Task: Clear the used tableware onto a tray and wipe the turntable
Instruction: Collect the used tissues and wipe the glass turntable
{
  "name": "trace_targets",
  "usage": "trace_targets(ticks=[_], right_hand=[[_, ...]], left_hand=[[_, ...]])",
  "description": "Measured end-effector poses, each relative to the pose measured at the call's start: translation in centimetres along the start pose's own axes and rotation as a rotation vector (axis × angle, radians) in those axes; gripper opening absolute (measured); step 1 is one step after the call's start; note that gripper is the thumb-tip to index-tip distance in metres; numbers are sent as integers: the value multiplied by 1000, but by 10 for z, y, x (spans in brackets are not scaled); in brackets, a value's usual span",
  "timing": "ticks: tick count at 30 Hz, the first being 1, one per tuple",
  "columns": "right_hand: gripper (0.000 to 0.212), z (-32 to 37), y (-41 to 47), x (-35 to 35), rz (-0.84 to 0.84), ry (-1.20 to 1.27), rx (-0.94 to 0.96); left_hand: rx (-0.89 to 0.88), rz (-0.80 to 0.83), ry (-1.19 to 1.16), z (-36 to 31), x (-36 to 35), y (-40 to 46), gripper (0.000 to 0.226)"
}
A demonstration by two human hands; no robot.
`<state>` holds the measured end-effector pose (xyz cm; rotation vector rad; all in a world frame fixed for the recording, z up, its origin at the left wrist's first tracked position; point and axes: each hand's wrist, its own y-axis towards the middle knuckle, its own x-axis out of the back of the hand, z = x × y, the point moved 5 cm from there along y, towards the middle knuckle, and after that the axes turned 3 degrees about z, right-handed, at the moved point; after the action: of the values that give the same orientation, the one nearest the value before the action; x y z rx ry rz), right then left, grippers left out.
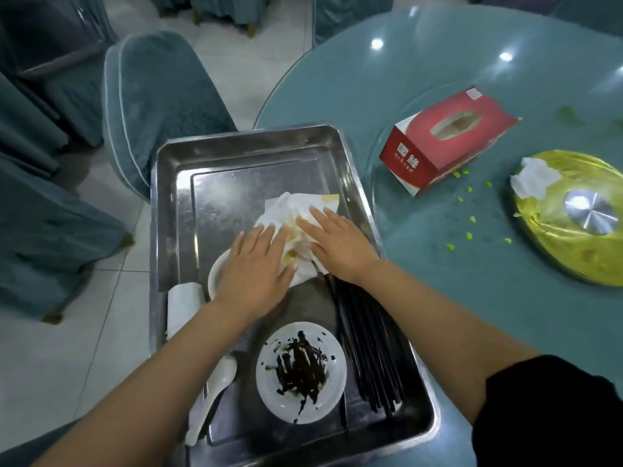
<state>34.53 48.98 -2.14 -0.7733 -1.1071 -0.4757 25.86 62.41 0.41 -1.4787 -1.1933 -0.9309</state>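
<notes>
- The tray [175,183] is a steel one; it lies at the near edge of the round worktop [421,298], and both hands are over it.
- The left hand [256,267] has its fingers straight and apart; they press flat on a stained napkin [296,210] in the middle of the tray.
- The right hand [340,241] is also flat, fingers straight and close together, and it presses on the same napkin just beside the left hand.
- Under the left hand a white bowl [214,278] shows only its rim.
- Nearer to the person than the hands lies a white dish [301,372] with dark sauce smeared on it.
- Left of the dish lies a white spoon [212,389].
- Below the right wrist, black chopsticks [367,335] lie in a bundle along the tray's right side.
- Beyond the right hand, well apart, a red tissue box [445,143] lies on the glass turntable [505,106].
- Small green scraps [472,219] lie scattered on the glass near the box.
- Further right is a gold disc [573,244] with a crumpled tissue [534,178] on it.
- Chairs [151,96] in blue-green covers stand beyond the left hand.
</notes>
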Motion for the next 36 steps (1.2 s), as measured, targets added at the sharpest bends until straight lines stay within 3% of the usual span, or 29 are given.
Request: trace_targets(ticks=[4, 8, 13, 19, 24, 27, 31, 36], right_hand=[[50, -35, -54, 17, -122, 38, -64], [49, -88, -128, -5, -129, 88, -199], [57, -154, -230, -41, -34, 135, -349], [56, -240, -332, -68, 60, 137, -701], [56, -257, -353, -70, 101, 156, -630], [58, -260, -353, -64, 122, 165, -614], [61, -260, -354, -67, 134, 179, -629], [48, -272, -339, -35, 75, 139, -612]], left_hand=[[-73, 6, -2, -40, -5, -2, 73], [-125, 57, 23, -86, -13, 1, 66], [-183, 119, 76, -143, -25, 0, 65], [-247, 165, 161, -207, -54, -1, 71], [-303, 263, 250, -257, -81, -5, 70], [-210, 297, 250, -268, -87, 6, 78], [-106, 291, 258, -272, -89, 35, 98], [-72, 316, 299, -276, -82, 84, 129]])
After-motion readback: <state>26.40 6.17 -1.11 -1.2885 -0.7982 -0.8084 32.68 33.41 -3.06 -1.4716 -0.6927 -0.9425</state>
